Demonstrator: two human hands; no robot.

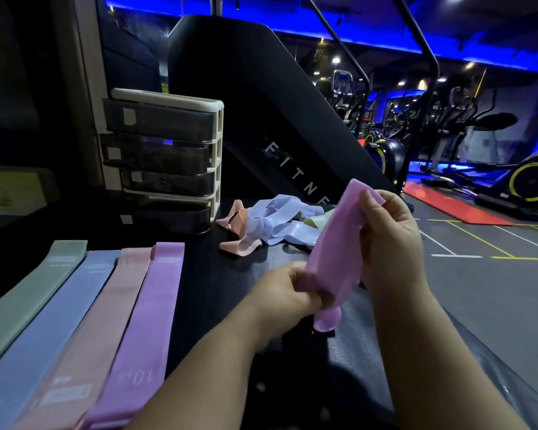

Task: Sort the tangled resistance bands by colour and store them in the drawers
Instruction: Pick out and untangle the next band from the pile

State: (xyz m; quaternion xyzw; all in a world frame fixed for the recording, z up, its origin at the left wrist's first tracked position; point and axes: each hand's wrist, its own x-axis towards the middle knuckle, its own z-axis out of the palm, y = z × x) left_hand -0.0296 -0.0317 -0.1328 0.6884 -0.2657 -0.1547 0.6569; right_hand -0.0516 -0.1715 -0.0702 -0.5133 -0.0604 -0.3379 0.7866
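Note:
I hold a pink-purple band (336,249) up over the black surface; my left hand (284,290) grips its lower part and my right hand (389,240) pinches its upper end. Behind it lies a tangled heap: light blue bands (280,223), a peach band (238,234) and a bit of pale green band (316,221). At the left, flat side by side, lie a green band (35,290), a blue band (50,321), a peach-pink band (106,311) and a purple band (146,321). A small drawer unit (165,159) with several dark drawers, all closed, stands at the back left.
The black padded surface (218,283) ends at the right over grey gym floor (485,274). A large black machine housing (261,97) rises behind the heap. Exercise bikes (531,178) and a red mat (454,209) are further off at the right.

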